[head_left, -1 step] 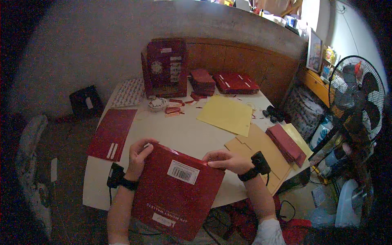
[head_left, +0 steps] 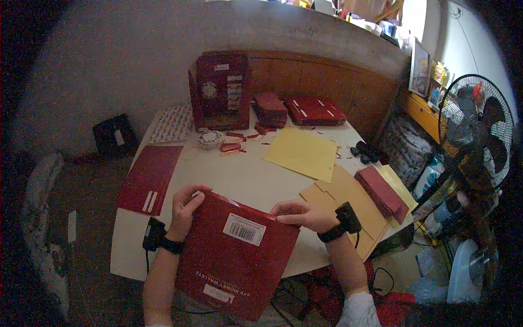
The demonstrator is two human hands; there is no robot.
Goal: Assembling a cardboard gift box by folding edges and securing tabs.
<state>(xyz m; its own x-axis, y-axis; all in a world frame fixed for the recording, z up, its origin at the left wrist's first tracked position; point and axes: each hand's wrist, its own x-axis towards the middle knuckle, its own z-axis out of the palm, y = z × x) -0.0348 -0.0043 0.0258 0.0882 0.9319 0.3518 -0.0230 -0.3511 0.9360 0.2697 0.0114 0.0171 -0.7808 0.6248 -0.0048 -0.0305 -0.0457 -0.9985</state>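
A flat, dark red printed packet (head_left: 234,272) is held up in front of me, over the near edge of the table. Its face carries a white barcode label and a smaller white label near the bottom. My left hand (head_left: 188,207) grips its top left corner, thumb on the front. At the top right corner, my right hand (head_left: 305,215) pinches the edge between thumb and fingers. Left of my left hand lies a red card sheet (head_left: 147,177) with two white strips. Tan card sheets (head_left: 354,201) lie to the right of my right hand.
On the white table (head_left: 223,174) are a yellow sheet (head_left: 302,152), red card stacks (head_left: 381,193), a small bowl (head_left: 210,139) and red scraps. A tall dark red box (head_left: 220,90) stands at the back. A black fan (head_left: 476,128) is at the right. Both wrists carry strapped black devices with cables.
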